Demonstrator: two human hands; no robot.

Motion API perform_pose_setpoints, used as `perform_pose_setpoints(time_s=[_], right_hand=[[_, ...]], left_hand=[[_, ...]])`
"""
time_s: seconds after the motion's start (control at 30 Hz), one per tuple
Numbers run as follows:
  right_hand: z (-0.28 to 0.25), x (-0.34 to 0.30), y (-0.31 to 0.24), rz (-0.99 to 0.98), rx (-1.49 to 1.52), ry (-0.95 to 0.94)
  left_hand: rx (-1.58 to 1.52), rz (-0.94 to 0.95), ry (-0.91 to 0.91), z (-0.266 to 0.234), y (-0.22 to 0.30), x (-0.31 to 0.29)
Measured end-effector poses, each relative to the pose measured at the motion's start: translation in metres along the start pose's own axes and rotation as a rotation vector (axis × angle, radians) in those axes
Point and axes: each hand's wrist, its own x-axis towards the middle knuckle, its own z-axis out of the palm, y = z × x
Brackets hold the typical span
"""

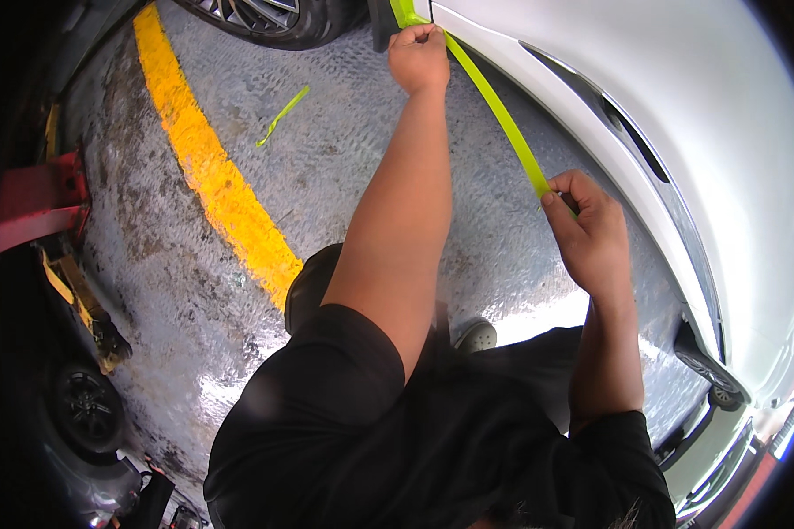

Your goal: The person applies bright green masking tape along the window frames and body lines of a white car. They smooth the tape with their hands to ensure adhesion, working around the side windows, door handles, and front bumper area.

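A strip of bright yellow-green tape (500, 110) stretches between my two hands beside the lower edge of a white car (679, 79). My left hand (419, 60) is closed at the far end of the strip, its fingertips pressed against the car's lower edge close to the wheel arch. More of the same tape shows on the car just beyond those fingers. Nearer to me, my right hand (589, 231) pinches the other end between thumb and fingers, a little away from the car's side. The span between the hands hangs free of the car.
A loose scrap of the same tape (284, 115) lies on the grey floor. A yellow painted line (205, 167) crosses the floor to the left. Beyond it stands a red metal arm (44, 198). The car's wheel (265, 19) is at the top; a dark car (88, 414) sits lower left.
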Motion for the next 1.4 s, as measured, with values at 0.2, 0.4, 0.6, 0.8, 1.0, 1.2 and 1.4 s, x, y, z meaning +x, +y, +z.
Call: perform_pose_setpoints(time_s=[0.2, 0.4, 0.6, 0.8, 1.0, 1.2, 1.4], right_hand=[[0.012, 0.016, 0.073, 0.142, 0.011, -0.027], [0.029, -0.002, 0.032, 0.091, -0.105, -0.073], [0.039, -0.011, -0.002, -0.026, 0.056, -0.101], [0.049, -0.016, -0.006, 0.005, 0.225, -0.166], [0.063, -0.013, 0.029, 0.108, 0.417, -0.215], [0.047, -0.006, 0.062, 0.183, 0.377, -0.126], [0.034, 0.014, 0.098, 0.209, 0.252, -0.014]], left_hand=[[0.002, 0.039, 0.018, 0.002, -0.003, -0.001], [-0.044, 0.049, 0.001, 0.001, -0.007, -0.002], [-0.086, 0.058, -0.019, -0.004, -0.012, 0.002], [-0.121, 0.078, -0.062, -0.009, -0.01, 0.003], [-0.044, 0.092, -0.06, -0.008, -0.013, 0.007], [-0.005, 0.135, -0.013, -0.005, -0.011, 0.003], [0.054, 0.104, -0.012, -0.005, -0.006, -0.001]])
